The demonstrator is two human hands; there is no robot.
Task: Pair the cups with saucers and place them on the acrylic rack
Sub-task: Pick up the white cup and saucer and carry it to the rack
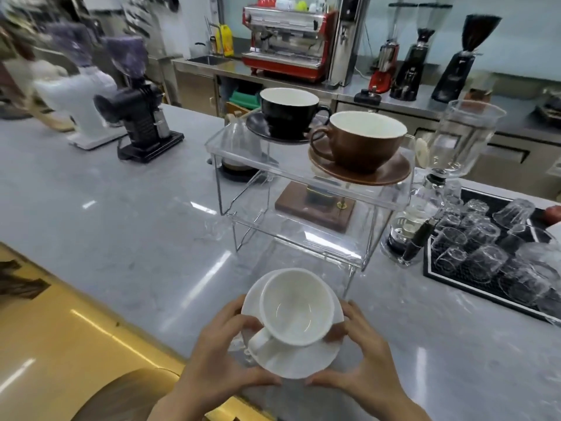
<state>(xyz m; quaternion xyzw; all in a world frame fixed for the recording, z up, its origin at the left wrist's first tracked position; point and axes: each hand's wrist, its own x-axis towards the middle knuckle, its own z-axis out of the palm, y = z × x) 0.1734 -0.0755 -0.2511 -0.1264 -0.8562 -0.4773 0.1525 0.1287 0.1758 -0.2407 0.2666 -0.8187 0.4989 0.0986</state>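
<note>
A white cup sits on a white saucer, held between both hands just above the grey worktop. The left hand grips the saucer's left rim beside the cup's handle, and the right hand grips its right rim, thumbs curled under the near edge. Just beyond stands the clear rack, whose top shelf carries a brown cup on a brown saucer and a black cup on a black saucer.
</note>
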